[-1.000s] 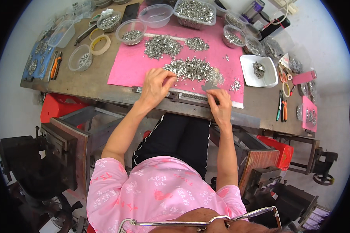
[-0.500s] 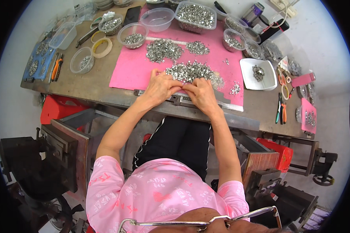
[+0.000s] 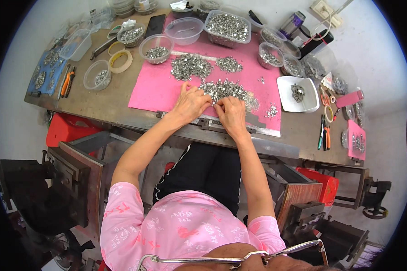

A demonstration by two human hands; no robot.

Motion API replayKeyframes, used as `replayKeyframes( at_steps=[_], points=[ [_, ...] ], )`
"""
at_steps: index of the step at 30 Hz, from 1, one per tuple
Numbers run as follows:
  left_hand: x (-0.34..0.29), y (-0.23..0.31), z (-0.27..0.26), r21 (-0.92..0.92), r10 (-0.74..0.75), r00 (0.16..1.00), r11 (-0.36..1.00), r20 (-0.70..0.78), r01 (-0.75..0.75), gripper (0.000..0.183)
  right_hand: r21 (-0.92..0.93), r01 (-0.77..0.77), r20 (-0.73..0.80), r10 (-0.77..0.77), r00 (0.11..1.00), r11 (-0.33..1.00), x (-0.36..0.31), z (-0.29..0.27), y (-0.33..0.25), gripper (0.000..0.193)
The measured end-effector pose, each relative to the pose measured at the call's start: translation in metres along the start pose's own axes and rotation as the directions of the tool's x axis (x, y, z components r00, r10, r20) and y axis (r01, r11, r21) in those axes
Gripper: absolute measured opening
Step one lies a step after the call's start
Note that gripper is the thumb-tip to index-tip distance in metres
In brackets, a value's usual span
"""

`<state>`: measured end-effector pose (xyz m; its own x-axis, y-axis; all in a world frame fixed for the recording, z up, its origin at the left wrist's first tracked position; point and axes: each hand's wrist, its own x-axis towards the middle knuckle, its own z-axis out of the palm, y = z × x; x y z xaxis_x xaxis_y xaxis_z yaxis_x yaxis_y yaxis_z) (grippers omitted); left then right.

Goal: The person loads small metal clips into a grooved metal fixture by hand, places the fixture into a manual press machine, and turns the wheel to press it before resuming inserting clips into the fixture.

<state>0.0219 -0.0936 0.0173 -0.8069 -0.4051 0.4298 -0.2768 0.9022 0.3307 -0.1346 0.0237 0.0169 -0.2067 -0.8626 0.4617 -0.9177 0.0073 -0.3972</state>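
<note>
On a pink mat (image 3: 151, 88) lies a heap of small shiny metal pieces (image 3: 226, 88). Both hands work at its near side, just above a narrow metal fixture (image 3: 211, 123) along the table's front edge. My left hand (image 3: 192, 104) has thumb and forefinger pinched together, the other fingers curled. My right hand (image 3: 231, 115) faces it with fingers bent in a pinch, the fingertips close to the left ones. Whatever they hold is too small to make out. Beyond are a larger heap (image 3: 191, 67) and a smaller heap (image 3: 229, 64) of similar pieces.
Round tubs (image 3: 157, 49) and a full rectangular tub (image 3: 227, 28) stand behind the heaps. At right are a white tray (image 3: 297, 105) and pliers (image 3: 327, 137); at left, tape rolls (image 3: 120, 62), more pliers (image 3: 68, 82) and a blue mat (image 3: 43, 72). Red stools (image 3: 72, 128) stand below.
The view has shifted slightly. My fingertips are a little farther apart, with the right hand drawn slightly nearer to me. Both hands remain at the heap's near side.
</note>
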Motion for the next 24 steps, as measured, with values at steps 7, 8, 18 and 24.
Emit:
replayKeyframes(
  at_steps=[7, 8, 18, 24],
  points=[
    [-0.009, 0.004, -0.003, -0.142, -0.028, 0.999, 0.989, 0.044, 0.034, 0.009, 0.054, 0.036, 0.060, -0.039, 0.997, 0.998, -0.006, -0.008, 0.005, 0.006],
    [-0.009, 0.006, -0.004, -0.142, -0.030, 0.999, 0.989, 0.017, 0.033, 0.010, 0.054, 0.036, 0.062, -0.039, 0.997, 0.998, -0.007, -0.010, 0.005, 0.006],
    [-0.017, 0.003, -0.009, -0.193, -0.107, 0.994, 0.975, 0.015, 0.108, 0.009, 0.294, -0.023, 0.067, 0.003, 0.998, 0.955, -0.035, -0.037, -0.016, 0.010],
    [-0.020, 0.001, -0.007, -0.081, -0.028, 0.999, 0.996, -0.044, 0.025, 0.008, 0.224, 0.111, -0.008, -0.113, 0.994, 0.968, -0.042, -0.028, -0.020, 0.017]
  ],
)
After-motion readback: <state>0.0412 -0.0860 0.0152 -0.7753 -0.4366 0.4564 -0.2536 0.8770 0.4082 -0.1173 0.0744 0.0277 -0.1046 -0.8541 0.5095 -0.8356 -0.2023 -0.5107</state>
